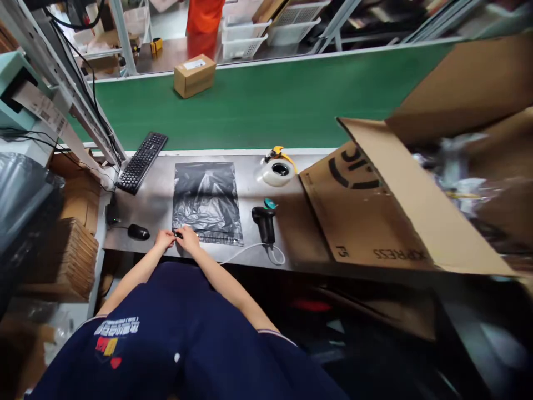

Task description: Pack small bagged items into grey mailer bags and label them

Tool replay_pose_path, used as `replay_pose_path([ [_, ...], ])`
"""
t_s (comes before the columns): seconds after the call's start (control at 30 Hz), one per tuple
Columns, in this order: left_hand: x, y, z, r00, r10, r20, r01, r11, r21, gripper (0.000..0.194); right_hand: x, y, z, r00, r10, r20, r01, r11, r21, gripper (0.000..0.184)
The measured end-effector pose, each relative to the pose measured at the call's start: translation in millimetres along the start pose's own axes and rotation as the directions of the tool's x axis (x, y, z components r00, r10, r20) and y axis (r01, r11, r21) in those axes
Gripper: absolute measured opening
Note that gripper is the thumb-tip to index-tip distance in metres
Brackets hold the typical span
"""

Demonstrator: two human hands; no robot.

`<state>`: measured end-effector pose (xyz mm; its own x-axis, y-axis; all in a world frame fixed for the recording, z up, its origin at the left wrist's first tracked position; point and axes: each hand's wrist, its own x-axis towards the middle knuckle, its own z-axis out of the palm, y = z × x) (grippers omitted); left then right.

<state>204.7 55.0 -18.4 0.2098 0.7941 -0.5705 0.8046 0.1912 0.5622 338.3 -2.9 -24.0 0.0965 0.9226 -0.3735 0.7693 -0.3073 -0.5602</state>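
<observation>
A dark grey plastic mailing bag point(207, 194) lies flat on the metal bench, its strip edge towards me. At its near left corner my left hand point(165, 239) is closed, with thumb and fingers pinched together on the bag's edge. My right hand point(188, 239) is closed too, resting over the same corner with its fingertips meeting the left ones. Between the fingertips a bit of dark plastic shows; the rest is covered by the fingers. To the left of my hands sits a black mouse point(138, 232), and right of the bag a black barcode scanner point(265, 223) with a white cable.
A keyboard point(142, 162) lies at the back left. A tape dispenser point(278, 169) stands behind the scanner. A large open carton point(362, 205) fills the right side. Beyond the bench runs a green conveyor belt point(300, 105) with a small brown box point(194, 78) on it.
</observation>
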Motion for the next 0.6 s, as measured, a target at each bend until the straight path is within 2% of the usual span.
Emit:
replay_pose_path([
  [0.07, 1, 2, -7.8, 0.996, 0.081, -0.035, -0.078, 0.993, 0.087, 0.012, 2, -4, 1, 1.000, 0.020, -0.003, -0.020, 1.000, 0.014, 0.033],
  [0.17, 11, 7, -31.0, 0.965, 0.261, -0.032, -0.247, 0.942, 0.226, 0.033, 7, -11, 0, 0.999, 0.051, -0.014, -0.050, 0.997, 0.066, 0.036],
  [0.27, 26, 15, -52.4, 0.913, 0.401, 0.073, -0.401, 0.851, 0.339, 0.039, 12, -19, -1, 0.997, 0.064, -0.037, -0.058, 0.987, 0.150, 0.031],
  [0.4, 39, 19, -64.8, 0.861, 0.469, 0.198, -0.504, 0.734, 0.455, 0.034, 19, -36, 2, 0.990, 0.110, -0.093, -0.074, 0.941, 0.329, 0.015],
  [0.5, 42, 15, -65.9, 0.839, 0.491, 0.234, -0.534, 0.661, 0.527, 0.038, 21, -38, 1, 0.959, 0.208, -0.191, -0.074, 0.838, 0.540, 0.012],
  [0.57, 44, 12, -65.9, 0.827, 0.500, 0.255, -0.547, 0.618, 0.565, 0.040, 9, -20, -7, 0.899, 0.335, -0.283, -0.044, 0.711, 0.702, 0.018],
  [0.6, 45, 11, -66.2, 0.821, 0.505, 0.266, -0.554, 0.597, 0.580, 0.040, -6, -4, -14, 0.846, 0.422, -0.326, -0.014, 0.628, 0.778, 0.020],
])
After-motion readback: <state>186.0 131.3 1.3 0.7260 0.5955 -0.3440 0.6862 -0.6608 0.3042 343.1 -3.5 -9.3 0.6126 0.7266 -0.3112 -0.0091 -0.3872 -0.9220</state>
